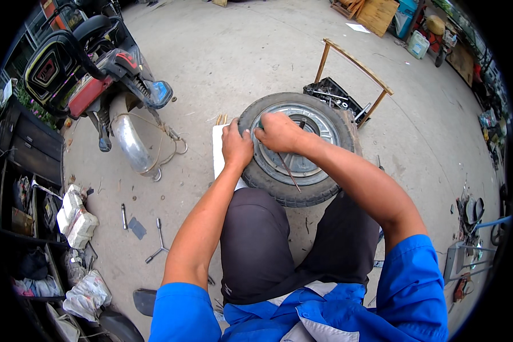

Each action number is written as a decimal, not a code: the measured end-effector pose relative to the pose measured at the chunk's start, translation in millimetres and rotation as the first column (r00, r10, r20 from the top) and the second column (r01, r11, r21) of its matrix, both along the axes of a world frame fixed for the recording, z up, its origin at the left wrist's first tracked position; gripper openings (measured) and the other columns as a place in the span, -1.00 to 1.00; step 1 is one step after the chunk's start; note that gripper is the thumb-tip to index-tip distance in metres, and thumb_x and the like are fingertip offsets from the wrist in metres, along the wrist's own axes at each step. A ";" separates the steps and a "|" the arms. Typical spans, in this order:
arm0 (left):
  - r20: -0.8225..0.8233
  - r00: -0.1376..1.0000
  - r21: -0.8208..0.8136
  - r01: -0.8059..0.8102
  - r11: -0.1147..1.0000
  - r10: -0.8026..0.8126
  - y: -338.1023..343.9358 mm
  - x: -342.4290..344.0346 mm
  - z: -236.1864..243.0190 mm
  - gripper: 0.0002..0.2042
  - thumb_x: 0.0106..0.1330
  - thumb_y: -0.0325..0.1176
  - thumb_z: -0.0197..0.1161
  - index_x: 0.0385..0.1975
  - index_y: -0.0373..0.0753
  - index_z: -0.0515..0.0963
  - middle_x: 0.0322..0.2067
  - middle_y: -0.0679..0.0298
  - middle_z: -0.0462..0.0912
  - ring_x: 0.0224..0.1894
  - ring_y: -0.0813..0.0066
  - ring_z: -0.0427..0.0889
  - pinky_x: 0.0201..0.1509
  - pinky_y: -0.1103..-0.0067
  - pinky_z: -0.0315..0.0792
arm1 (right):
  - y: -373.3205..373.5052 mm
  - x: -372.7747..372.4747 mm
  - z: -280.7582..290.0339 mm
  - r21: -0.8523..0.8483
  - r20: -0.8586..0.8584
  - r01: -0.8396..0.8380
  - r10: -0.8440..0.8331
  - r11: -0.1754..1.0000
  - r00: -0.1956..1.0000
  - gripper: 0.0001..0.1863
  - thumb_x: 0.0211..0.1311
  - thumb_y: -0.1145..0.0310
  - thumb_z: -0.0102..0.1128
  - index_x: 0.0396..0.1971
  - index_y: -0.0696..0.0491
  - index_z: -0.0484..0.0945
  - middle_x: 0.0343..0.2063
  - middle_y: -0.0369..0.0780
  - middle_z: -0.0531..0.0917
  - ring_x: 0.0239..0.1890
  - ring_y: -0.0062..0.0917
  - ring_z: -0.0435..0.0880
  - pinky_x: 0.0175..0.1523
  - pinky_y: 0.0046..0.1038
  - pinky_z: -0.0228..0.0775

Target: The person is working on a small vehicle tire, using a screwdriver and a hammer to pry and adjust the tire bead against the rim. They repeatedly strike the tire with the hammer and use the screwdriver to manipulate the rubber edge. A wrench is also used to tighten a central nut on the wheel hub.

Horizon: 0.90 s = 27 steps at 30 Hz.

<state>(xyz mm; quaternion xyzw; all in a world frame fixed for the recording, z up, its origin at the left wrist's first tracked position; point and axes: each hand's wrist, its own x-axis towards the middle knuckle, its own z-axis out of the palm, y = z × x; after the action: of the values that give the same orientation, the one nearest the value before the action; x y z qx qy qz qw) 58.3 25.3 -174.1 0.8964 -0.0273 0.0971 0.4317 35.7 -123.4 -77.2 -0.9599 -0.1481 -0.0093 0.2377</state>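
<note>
**Both hands on scooter wheel, upper-left rim**

Wheel (298, 149) w/ black tyre and silver hub lies flat on the concrete ground (239, 51), just in front of the person's knees, approx. centre of view. Left hand (236, 146) lies over the tyre's left edge, fingers curled down onto the rubber; can't tell if it grips anything. Right hand (278, 132) just beside it, fingers bunched and pressed at the tyre/rim join, a bit of green showing at the fingertips, too small to ID. Thin metal rod (288, 170) lies slanted across the hub, below the right hand. White flat sheet (218, 151) under the wheel's left side. Behind the wheel: wooden frame (356, 68) and black tray of tools (332, 97). Left: scooter (105, 74), rear mudguard toward the wheel. Cross wrench (158, 246) on the ground near the left elbow.
</note>
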 end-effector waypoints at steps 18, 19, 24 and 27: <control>0.010 1.000 -0.040 0.013 0.999 -0.013 15.1 -1.0 -4.2 -0.51 0.27 -0.37 0.26 0.21 -0.37 0.44 0.11 -0.15 0.46 0.20 -0.10 0.44 0.33 0.29 0.31 | 23.9 -4.2 0.8 0.118 -0.102 0.202 -0.190 0.972 0.976 -0.62 0.25 0.26 0.15 -0.51 0.33 0.67 -0.53 0.16 0.67 -0.30 0.05 0.73 -0.03 -0.11 0.58; 0.032 0.999 -0.013 0.010 1.000 -0.009 20.8 -3.4 -1.6 -0.53 0.27 -0.37 0.26 0.18 -0.39 0.47 0.12 -0.15 0.46 0.21 -0.10 0.44 0.34 0.29 0.29 | 27.2 -4.0 1.7 0.141 -0.152 0.222 -0.201 0.965 0.968 -0.61 0.26 0.26 0.14 -0.52 0.33 0.67 -0.56 0.14 0.67 -0.31 0.04 0.73 -0.04 -0.12 0.58; -0.031 0.985 -0.091 0.164 0.982 -0.167 32.7 -23.7 52.6 -0.59 0.27 -0.38 0.25 0.08 -0.47 0.53 -0.02 -0.09 0.63 0.03 0.12 0.62 0.17 0.40 0.44 | 24.5 -1.4 -2.7 0.199 -0.187 0.243 -0.207 0.949 0.960 -0.53 0.34 0.20 0.08 -0.54 0.32 0.65 -0.64 0.07 0.66 -0.37 -0.01 0.74 -0.06 -0.14 0.59; -0.138 0.927 -0.113 0.336 0.935 -0.350 35.2 -40.2 75.3 -0.58 0.26 -0.38 0.23 0.07 -0.52 0.52 -0.15 0.03 0.71 -0.11 0.32 0.68 0.02 0.47 0.51 | 25.5 -6.9 6.8 0.243 -0.267 0.272 -0.206 0.931 0.942 -0.49 0.37 0.14 0.06 -0.52 0.35 0.64 -0.62 0.10 0.66 -0.37 -0.01 0.75 -0.07 -0.13 0.58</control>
<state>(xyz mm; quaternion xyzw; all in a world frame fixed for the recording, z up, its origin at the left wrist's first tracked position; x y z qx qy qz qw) 18.1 60.5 -98.8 0.8628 -0.1456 -0.0493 0.4816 28.8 -97.9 -70.4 -0.9223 0.0026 0.0556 0.3824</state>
